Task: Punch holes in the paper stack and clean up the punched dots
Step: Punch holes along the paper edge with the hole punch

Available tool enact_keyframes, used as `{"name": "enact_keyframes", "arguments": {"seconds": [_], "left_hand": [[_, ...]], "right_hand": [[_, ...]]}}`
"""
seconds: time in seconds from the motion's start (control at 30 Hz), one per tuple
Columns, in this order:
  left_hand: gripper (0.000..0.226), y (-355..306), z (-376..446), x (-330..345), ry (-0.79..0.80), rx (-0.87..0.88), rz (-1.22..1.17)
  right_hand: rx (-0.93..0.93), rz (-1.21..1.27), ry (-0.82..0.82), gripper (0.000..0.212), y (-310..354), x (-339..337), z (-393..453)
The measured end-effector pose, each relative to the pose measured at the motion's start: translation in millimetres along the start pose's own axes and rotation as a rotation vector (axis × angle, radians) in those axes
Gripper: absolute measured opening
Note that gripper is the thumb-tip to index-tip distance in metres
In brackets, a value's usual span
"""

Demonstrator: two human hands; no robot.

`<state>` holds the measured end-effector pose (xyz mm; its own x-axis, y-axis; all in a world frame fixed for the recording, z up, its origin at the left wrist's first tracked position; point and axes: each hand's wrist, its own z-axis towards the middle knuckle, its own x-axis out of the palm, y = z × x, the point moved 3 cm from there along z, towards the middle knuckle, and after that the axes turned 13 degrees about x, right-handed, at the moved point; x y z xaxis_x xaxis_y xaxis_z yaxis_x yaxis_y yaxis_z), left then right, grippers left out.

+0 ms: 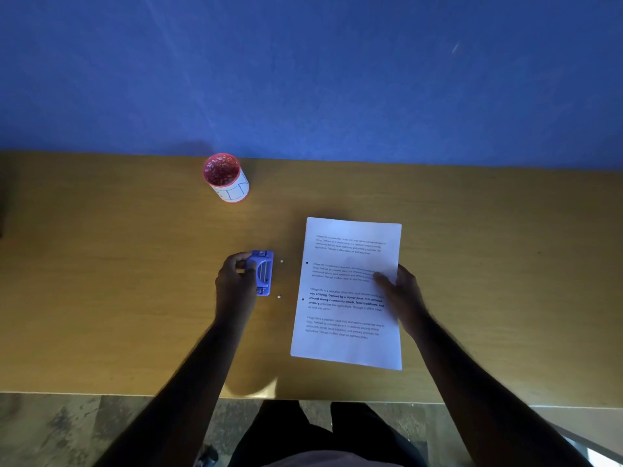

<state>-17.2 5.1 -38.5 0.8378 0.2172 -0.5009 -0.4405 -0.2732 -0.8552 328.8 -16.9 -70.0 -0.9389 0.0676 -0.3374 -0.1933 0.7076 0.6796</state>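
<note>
A white printed paper stack [347, 318] lies on the wooden table [118, 281], right of centre, with two punched holes along its left edge. My right hand [401, 294] grips its right edge, thumb on top. A blue hole punch [263, 273] stands to the left of the stack, and my left hand [236, 281] is closed around its left side. Two small white punched dots lie on the table between punch and paper, one dot [281, 261] near the punch's far end and another dot [278, 296] near its near end.
A red-rimmed cup [226, 178] holding many paper dots stands at the back of the table, left of centre, against the blue wall. The table's front edge [337, 401] runs just above my legs.
</note>
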Motion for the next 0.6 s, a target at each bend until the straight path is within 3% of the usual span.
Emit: {"name": "enact_keyframes", "arguments": {"seconds": [0.6], "left_hand": [[0.028,44.4,39.2,-90.2,-0.179,-0.078,0.124]], "right_hand": [[0.024,0.019,-0.077,0.017,-13.0,-19.9,-15.3]]}}
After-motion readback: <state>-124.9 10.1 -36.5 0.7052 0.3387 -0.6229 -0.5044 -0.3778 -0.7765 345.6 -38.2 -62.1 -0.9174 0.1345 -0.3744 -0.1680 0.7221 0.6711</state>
